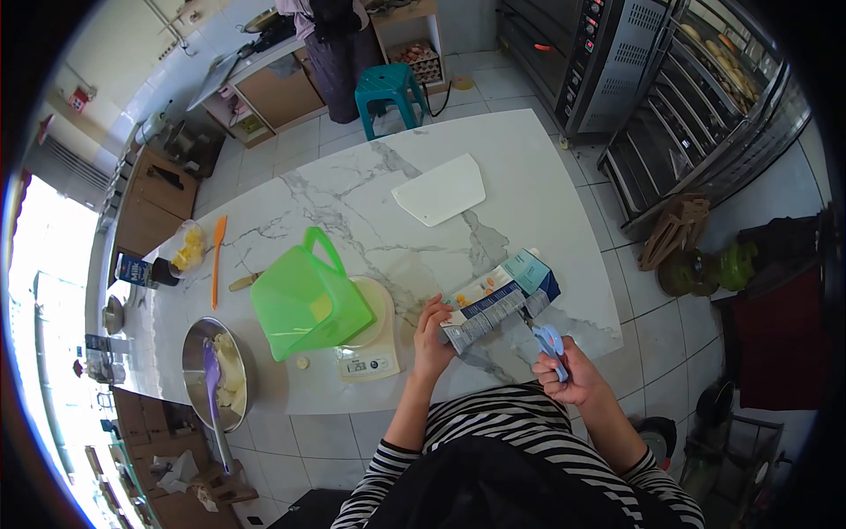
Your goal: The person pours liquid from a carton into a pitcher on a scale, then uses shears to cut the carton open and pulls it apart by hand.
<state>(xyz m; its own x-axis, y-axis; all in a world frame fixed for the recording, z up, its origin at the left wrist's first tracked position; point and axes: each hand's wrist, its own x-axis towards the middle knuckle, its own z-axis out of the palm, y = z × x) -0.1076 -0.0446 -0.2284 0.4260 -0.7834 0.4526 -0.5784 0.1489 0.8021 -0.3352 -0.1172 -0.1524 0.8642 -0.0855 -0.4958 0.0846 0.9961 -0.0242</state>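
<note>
A printed carton (493, 298), white, teal and dark blue, lies on its side near the table's front edge. My left hand (432, 338) grips its left end, fingers over the top edge. In my right hand (571, 372) is a pair of blue-handled scissors (552, 342), their blades at the carton's near side by its right end. Left of my left hand, a green plastic pitcher (300, 304) sits on a cream kitchen scale (381, 363) with a lit display.
A steel bowl (245, 388) with pale contents and a purple spatula (212, 375) stands at the left edge. An orange spatula (218, 262) and a white dough scraper (441, 191) lie farther back. Beyond the table are a teal stool (388, 88), a person (339, 62) and a tray rack (670, 132).
</note>
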